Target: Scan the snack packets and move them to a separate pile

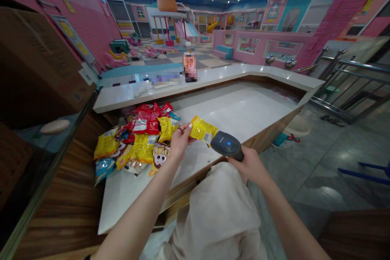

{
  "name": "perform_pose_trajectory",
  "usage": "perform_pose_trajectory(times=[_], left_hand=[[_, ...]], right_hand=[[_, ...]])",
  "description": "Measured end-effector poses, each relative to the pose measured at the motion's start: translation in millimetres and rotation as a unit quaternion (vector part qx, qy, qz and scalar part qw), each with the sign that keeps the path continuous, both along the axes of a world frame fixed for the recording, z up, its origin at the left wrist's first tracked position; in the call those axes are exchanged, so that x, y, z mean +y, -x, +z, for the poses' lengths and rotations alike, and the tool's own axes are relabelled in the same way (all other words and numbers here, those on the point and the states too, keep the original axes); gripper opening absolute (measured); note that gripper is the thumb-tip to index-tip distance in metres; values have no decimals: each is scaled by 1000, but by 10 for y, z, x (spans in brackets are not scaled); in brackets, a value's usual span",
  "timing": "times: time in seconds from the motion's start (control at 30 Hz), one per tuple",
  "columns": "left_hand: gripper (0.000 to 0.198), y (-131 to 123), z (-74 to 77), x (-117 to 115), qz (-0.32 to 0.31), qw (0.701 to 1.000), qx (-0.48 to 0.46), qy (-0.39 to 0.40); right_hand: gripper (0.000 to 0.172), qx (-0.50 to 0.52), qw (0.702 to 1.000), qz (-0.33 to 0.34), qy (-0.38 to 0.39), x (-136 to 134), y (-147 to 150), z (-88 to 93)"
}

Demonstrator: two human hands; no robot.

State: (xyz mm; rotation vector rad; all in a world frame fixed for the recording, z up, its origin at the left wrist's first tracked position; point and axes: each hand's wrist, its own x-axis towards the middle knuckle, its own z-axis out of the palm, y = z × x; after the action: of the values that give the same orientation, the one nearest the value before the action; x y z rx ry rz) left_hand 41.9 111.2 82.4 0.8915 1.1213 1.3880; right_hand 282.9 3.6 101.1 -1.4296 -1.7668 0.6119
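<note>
Slipping is the likeliest trouble at this moment: the yellow snack packet [201,130] is pinched at only one end by the left hand [181,143], its thumb and fingers closed on the crinkled film, so a loose grip could let it drop onto the heap or flop away from the handheld barcode scanner [227,145]. The right hand [248,166] is closed firmly round the scanner's grip, with the dark head, showing a small blue light, just beside the packet's right end. A white label patch [207,138], perhaps a barcode, sits at that corner, and creases or glare off the shiny film could make it hard to read. Knocking things over is a second risk: the heap of snack packets [137,142] lies loose on the white counter [231,109] to the left, red, yellow and blue bags overlapping, with some close to the near edge, so a careless forearm could send them sliding off. The held packet itself is bright yellow, glossy, narrow and wrinkled, and it sits over the bare counter just right of the heap, its print too small to read. Farther off, a blurred upright item [189,67] stands on the raised white ledge [231,74].
</note>
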Motion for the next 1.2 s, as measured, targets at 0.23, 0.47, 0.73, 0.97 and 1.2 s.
perform_pose_trajectory(times=[0.23,0.47,0.73,0.97,1.2], left_hand=[[29,60,72,211,-6,998,51,-28],[26,68,47,275,3,998,60,-23],[25,87,57,288,-4,996,83,-40],[32,4,73,249,-32,998,46,-29],[35,-242,-80,260,-45,963,221,-145]], right_hand=[[18,-56,998,8,-20,-33,72,44],[17,-63,998,-6,-27,-24,87,52],[17,-60,998,-14,-30,-10,84,45],[14,-42,998,-37,-30,-13,43,-7],[13,-25,997,-69,-27,-36,-31,-106]])
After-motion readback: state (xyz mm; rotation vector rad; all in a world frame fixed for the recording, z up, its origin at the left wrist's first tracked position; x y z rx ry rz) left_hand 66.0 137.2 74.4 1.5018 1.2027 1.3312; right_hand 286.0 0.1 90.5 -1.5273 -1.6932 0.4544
